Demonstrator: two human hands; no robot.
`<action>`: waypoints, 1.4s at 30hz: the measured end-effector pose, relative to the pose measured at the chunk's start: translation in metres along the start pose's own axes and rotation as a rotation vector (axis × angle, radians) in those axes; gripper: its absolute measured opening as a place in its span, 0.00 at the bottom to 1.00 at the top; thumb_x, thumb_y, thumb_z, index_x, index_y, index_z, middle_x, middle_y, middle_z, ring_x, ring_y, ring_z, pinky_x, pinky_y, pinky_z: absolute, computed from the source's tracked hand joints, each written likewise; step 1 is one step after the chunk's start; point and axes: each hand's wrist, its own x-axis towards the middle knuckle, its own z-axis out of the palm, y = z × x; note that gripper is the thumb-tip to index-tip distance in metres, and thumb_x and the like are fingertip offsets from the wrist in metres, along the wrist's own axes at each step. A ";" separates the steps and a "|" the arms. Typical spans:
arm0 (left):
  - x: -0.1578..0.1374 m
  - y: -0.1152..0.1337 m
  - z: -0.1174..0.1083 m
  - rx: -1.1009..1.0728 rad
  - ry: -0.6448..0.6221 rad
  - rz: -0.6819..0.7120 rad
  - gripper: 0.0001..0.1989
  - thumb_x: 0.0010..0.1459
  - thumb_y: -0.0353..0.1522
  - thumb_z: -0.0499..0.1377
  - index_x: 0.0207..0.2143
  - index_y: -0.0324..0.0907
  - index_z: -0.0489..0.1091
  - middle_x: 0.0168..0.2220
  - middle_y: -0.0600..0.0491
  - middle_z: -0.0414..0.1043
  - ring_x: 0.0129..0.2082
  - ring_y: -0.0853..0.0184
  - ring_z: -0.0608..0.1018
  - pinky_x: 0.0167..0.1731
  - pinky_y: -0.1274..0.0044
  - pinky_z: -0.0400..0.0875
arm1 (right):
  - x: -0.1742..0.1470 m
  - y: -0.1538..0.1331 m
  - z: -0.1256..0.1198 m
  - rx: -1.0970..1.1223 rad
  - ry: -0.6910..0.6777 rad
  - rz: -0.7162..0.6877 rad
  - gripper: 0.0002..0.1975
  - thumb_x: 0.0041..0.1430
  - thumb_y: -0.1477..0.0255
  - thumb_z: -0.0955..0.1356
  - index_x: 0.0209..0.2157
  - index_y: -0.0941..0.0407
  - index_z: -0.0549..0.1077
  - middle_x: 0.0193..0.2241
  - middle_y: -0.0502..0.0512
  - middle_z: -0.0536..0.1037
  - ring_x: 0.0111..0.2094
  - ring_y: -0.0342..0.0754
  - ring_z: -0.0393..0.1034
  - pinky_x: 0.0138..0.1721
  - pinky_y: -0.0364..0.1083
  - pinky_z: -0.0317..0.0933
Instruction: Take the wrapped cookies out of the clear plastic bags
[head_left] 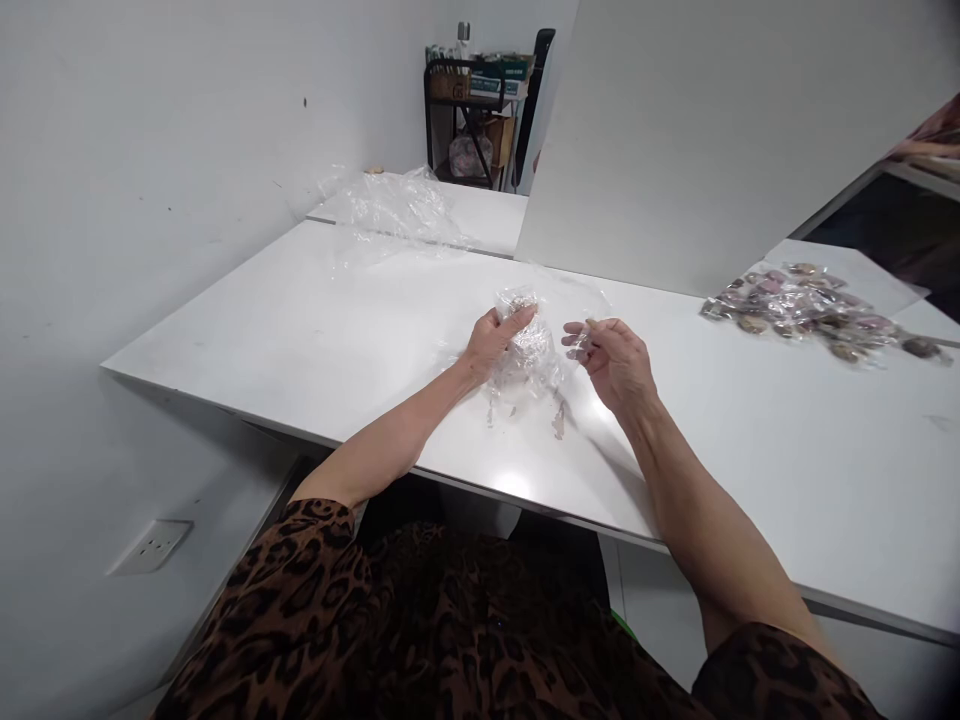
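Note:
Near the middle of the white table, my left hand (495, 335) is closed on a crumpled clear plastic bag (534, 345), its thumb lying across the top. Something brownish shows through the film under the thumb, too blurred to name. Just right of it, my right hand (615, 360) has its thumb and index finger together at the loose clear film, with the other fingers loosely extended. What lies between the fingertips is partly hidden by glare. Small brownish marks or reflections appear on the tabletop below the bag.
A pile of small clear-wrapped brown and pink items (810, 310) lies at the right. Loose clear plastic sheeting (397, 210) is at the back left, by the wall. A large white panel (675, 140) rises behind the table (247, 330). Beyond stands a black shelf cart (427, 110).

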 end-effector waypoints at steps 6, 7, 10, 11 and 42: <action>0.003 -0.001 -0.001 -0.211 -0.092 -0.315 0.18 0.55 0.43 0.72 0.37 0.41 0.73 0.32 0.54 0.77 0.29 0.70 0.79 0.35 0.76 0.74 | 0.010 0.002 -0.012 0.192 0.085 0.001 0.14 0.51 0.62 0.77 0.29 0.52 0.70 0.34 0.53 0.83 0.34 0.48 0.78 0.34 0.47 0.75; 0.004 -0.003 -0.001 -0.232 -0.111 -0.362 0.18 0.56 0.45 0.71 0.37 0.41 0.74 0.31 0.54 0.77 0.29 0.69 0.79 0.35 0.75 0.75 | 0.011 0.002 -0.014 0.193 0.071 -0.014 0.14 0.52 0.62 0.76 0.29 0.52 0.70 0.35 0.52 0.82 0.36 0.48 0.79 0.36 0.48 0.75; 0.003 -0.006 0.000 -0.289 -0.156 -0.447 0.22 0.55 0.51 0.69 0.35 0.42 0.74 0.28 0.54 0.75 0.26 0.69 0.78 0.33 0.74 0.75 | 0.010 -0.002 -0.017 0.125 0.018 -0.060 0.13 0.53 0.60 0.75 0.31 0.51 0.70 0.36 0.52 0.82 0.37 0.49 0.78 0.40 0.51 0.75; 0.002 -0.007 0.001 -0.301 -0.166 -0.457 0.23 0.54 0.52 0.70 0.34 0.43 0.73 0.26 0.54 0.74 0.25 0.69 0.77 0.32 0.73 0.75 | 0.009 -0.003 -0.017 0.092 0.007 -0.065 0.14 0.53 0.59 0.75 0.32 0.51 0.70 0.36 0.51 0.82 0.37 0.50 0.78 0.41 0.52 0.75; -0.005 -0.002 -0.005 -0.119 -0.285 -0.453 0.38 0.47 0.52 0.73 0.54 0.42 0.70 0.38 0.44 0.75 0.35 0.57 0.79 0.39 0.60 0.77 | 0.004 -0.031 -0.022 -0.079 0.067 -0.149 0.12 0.54 0.60 0.75 0.30 0.52 0.74 0.30 0.54 0.81 0.21 0.44 0.62 0.21 0.46 0.59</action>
